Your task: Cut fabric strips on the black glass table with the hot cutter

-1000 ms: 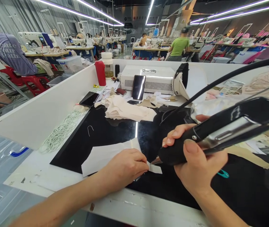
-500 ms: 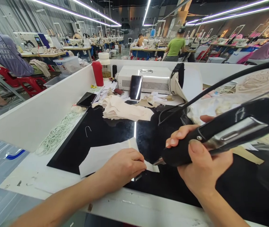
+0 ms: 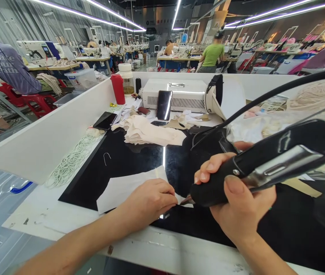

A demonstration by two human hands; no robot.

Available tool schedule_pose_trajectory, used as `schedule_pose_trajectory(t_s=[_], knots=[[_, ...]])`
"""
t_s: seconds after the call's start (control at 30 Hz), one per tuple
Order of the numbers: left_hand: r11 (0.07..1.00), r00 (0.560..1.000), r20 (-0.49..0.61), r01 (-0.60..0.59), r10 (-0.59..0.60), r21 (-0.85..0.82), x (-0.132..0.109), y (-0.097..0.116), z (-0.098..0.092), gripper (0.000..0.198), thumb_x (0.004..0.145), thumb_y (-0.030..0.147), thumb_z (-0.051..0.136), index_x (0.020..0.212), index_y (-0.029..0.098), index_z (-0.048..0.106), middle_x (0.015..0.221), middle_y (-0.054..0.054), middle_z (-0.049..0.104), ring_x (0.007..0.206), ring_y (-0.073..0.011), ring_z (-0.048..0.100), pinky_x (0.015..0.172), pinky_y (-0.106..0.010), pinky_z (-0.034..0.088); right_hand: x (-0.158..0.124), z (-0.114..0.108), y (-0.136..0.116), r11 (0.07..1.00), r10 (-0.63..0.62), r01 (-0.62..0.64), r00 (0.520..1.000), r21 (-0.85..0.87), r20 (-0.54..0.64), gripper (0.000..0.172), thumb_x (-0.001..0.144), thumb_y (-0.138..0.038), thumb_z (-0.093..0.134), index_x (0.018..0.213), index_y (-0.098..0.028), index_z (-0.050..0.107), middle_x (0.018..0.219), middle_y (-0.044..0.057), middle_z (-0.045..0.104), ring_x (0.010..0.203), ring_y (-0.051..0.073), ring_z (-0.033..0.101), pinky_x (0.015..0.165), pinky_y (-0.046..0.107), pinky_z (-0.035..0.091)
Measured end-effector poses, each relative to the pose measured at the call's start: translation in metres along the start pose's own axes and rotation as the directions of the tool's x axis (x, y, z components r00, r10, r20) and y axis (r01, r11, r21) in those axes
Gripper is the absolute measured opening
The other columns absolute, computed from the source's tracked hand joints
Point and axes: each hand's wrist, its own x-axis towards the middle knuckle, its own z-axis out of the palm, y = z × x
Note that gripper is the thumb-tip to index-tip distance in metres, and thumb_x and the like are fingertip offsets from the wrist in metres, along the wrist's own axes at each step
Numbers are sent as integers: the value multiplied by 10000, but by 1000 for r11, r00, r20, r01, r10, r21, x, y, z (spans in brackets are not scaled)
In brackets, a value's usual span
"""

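Observation:
A white cut fabric piece point(image 3: 122, 190) lies on the black glossy work surface point(image 3: 139, 158). My left hand point(image 3: 156, 198) is over its right part, thumb and fingertips pinched together on its near edge. My right hand point(image 3: 237, 202) is wrapped round a black corded handheld tool point(image 3: 265, 160) with a silver lever and a pointed metal tip point(image 3: 187, 200). The tip is at the fabric's right end, just beside my left fingertips; whether it touches the cloth I cannot tell. My left hand hides part of the piece.
Behind lies a stack of cream fabric pieces point(image 3: 153, 131). Farther back are a phone point(image 3: 164, 105), a white vented box point(image 3: 175, 91) and a red bottle point(image 3: 118, 89). Pale green cord point(image 3: 71, 164) is heaped at left. The tool's black cable point(image 3: 259, 97) arches across the right side.
The tool in my right hand has moved a little left and down, its tip closer to my left fingertips. My left hand has hardly moved on the fabric.

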Motion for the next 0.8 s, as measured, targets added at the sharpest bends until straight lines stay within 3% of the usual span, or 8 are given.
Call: schedule_pose_trajectory(t_s=[0.2,0.43,0.8], knots=[[1000,1000,11,6,-6,-8,1,-1,0,232,1108,197,583,1014,184,794,1064,-58,776,974,-178,718,890,-297,540,-4,1,1,999,14,-15,1000,-37,-7,457,875,-327,878,1253,-289,623,809,-34,685,582,164,659,511,310,563],[1000,1000,-8,-5,6,14,1,0,0,207,1097,201,608,1005,183,793,1024,-51,769,943,-172,703,860,-290,540,2,-1,-1,1000,-14,13,999,-18,-38,501,816,-388,918,1227,-298,646,784,-49,679,553,159,646,514,320,585],[1000,1000,4,0,0,5,0,-1,1,217,1108,210,591,1031,190,793,1055,-58,770,977,-174,721,895,-300,550,-4,-1,2,1000,11,-11,1000,-19,10,443,890,-305,865,1263,-292,628,828,-37,702,591,160,671,522,306,572]])
